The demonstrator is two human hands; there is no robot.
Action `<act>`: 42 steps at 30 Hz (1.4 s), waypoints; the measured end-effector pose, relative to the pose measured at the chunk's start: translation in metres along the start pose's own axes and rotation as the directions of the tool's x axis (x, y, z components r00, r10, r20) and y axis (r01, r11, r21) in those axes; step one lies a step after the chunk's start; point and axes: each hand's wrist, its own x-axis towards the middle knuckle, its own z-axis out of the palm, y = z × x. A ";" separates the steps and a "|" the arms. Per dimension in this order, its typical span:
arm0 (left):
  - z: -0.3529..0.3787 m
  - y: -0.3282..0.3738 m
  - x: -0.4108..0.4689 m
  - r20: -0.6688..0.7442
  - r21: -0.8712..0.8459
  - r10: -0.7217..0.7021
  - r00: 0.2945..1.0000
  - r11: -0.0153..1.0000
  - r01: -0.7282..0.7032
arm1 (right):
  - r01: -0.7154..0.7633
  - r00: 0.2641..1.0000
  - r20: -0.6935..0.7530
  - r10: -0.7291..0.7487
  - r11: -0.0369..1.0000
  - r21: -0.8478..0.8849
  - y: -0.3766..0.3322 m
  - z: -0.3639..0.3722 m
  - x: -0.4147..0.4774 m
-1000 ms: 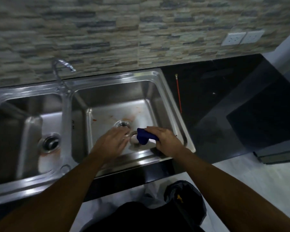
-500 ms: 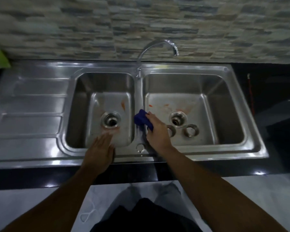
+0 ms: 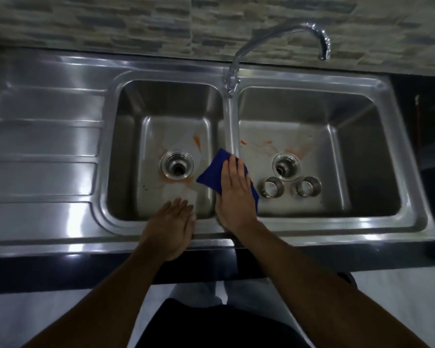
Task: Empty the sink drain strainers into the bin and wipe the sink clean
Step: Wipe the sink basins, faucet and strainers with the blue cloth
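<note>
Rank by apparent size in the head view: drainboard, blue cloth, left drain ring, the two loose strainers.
1. drainboard
2. blue cloth, partly hidden under the right hand
3. left drain ring
4. left loose strainer and right loose strainer: they look alike, so tied.

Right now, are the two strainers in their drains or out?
Out. The left strainer and right strainer lie on the right basin floor, beside its open drain.

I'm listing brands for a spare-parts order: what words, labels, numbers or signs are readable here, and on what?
None: no text can be read in this view.
The sink, faucet, blue cloth, one strainer and the second strainer show no lettering.
</note>
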 end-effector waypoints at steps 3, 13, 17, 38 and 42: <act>0.001 -0.001 -0.001 -0.025 -0.019 0.036 0.999 0.999 -0.036 | 0.010 1.000 -0.029 -0.008 0.998 0.059 0.008 -0.011 0.055; -0.004 -0.003 0.002 -0.034 -0.091 0.043 0.998 0.995 -0.046 | 0.085 0.993 -0.083 -0.081 0.995 0.048 0.024 -0.030 0.164; -0.008 0.000 0.004 0.008 -0.154 -0.031 1.000 0.988 0.031 | 0.045 0.993 -0.116 -0.036 0.996 0.078 0.017 -0.022 0.142; -0.091 -0.157 0.062 -0.378 0.032 0.005 0.926 0.999 0.008 | -0.065 0.977 -0.206 0.060 0.998 -0.015 -0.007 -0.012 0.176; -0.086 -0.171 0.065 -0.370 0.054 -0.005 0.929 0.998 0.027 | -0.118 0.949 -0.281 0.141 0.988 0.099 -0.025 -0.010 0.208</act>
